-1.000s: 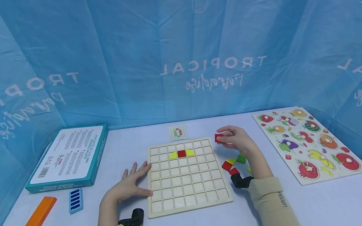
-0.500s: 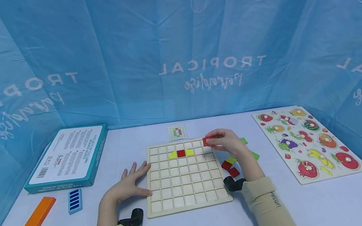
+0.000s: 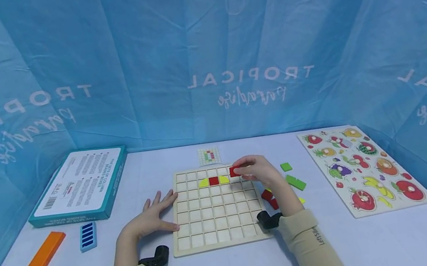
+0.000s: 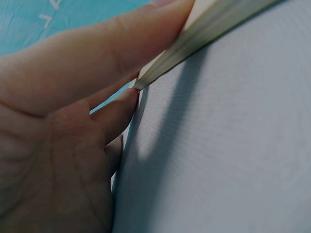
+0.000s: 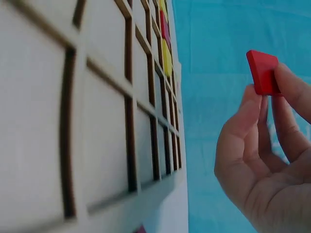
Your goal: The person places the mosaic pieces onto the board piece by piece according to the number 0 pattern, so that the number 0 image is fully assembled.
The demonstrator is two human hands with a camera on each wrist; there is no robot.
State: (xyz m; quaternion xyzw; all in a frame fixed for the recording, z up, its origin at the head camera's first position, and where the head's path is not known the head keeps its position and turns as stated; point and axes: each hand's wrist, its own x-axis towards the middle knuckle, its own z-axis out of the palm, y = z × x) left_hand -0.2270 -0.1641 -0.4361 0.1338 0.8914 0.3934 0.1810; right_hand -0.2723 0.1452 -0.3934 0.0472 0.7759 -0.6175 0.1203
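A light wooden grid board (image 3: 207, 212) lies flat on the white table. In its second row from the back sit a red square tile (image 3: 214, 181) and two yellow curved tiles, one on each side, the right-hand yellow tile (image 3: 224, 179) among them. My right hand (image 3: 261, 171) pinches another red square tile (image 5: 263, 73) between thumb and fingers, raised over the board's back right part. My left hand (image 3: 149, 220) rests with fingers spread against the board's left edge; in the left wrist view its thumb (image 4: 102, 56) touches the rim.
Behind the board lies a small pattern card (image 3: 209, 156). Loose tiles, including a green tile (image 3: 295, 182) and a red tile (image 3: 267, 195), lie right of it. Further right is a fruit puzzle board (image 3: 365, 168). At left are a teal box (image 3: 78, 186), an orange bar (image 3: 43, 256) and a blue block (image 3: 88, 236).
My right hand has carried the red tile leftward from beside the board to over its back right part, uncovering green tiles on the table. The left hand stays in place.
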